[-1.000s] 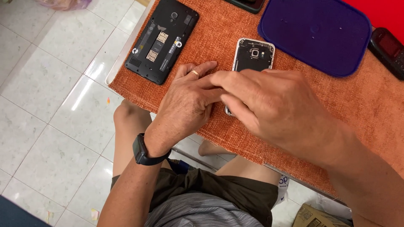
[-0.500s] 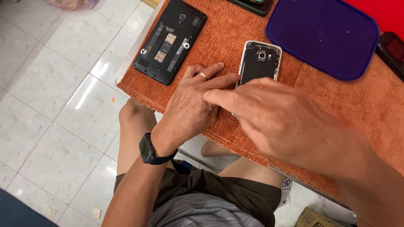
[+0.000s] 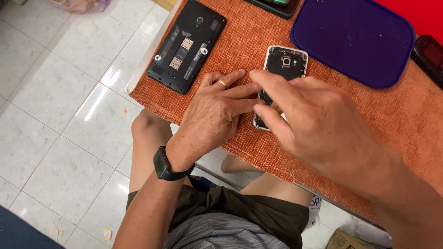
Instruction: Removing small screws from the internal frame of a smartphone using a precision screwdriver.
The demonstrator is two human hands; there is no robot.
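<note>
Big stuff first: everything sits on an orange woven mat [image 3: 323, 133] covering the table, with pale floor tiles [image 3: 60, 124] below. Top right there's a dark purple rounded tray [image 3: 355, 41], and just beside its right edge a dark red phone [image 3: 431, 55], mostly cut off. At the upper left of the mat lies a larger black phone [image 3: 187, 46] with its back cover off, card slots showing, well apart from the hands. Another dark device [image 3: 274, 5] peeks in at the top edge.

The small opened phone [image 3: 285, 64] lies between the two hands, near the mat's middle, lower half hidden under the fingers. The left hand [image 3: 214, 115] is flat on the mat, fingers spread, fingertips touching the phone's left edge; there's a gold ring and a black smartwatch [image 3: 164, 166] on that arm. The right hand [image 3: 318, 129] hovers over the lower part, thumb and forefinger close together, but I can't tell if they're pinching anything.

The phone itself: silver frame, back off, dark insides, round camera ring near the top.
</note>
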